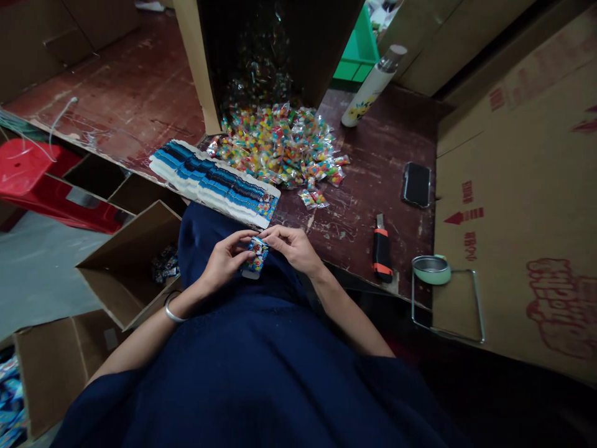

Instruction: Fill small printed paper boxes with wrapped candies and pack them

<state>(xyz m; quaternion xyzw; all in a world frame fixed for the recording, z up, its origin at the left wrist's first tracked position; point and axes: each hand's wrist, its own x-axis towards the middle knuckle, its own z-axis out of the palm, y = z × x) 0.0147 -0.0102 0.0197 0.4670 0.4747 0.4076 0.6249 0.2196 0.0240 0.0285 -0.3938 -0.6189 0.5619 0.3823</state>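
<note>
A small blue printed box (255, 256) is held above my lap, with an end flap standing out at its lower end. My left hand (226, 259) grips its left side between thumb and fingers. At the top end of the box, my right hand (295, 249) pinches with thumb and fingertips. Just beyond my hands a long row of flat blue-and-white cartons (209, 183) lies fanned along the table's edge. Behind that row is a heap of small clear packets of colourful candy (280, 143), spilling from a tipped cardboard box (196, 62). A few packets (313, 198) lie apart from the heap.
On the red-brown table (359, 158) are a white bottle (368, 93), a phone (416, 185) and an orange-black cutter (382, 252). A green bowl (431, 270) sits by a wire frame at right. Open cartons (140, 255) and a red stool (28, 168) stand at left.
</note>
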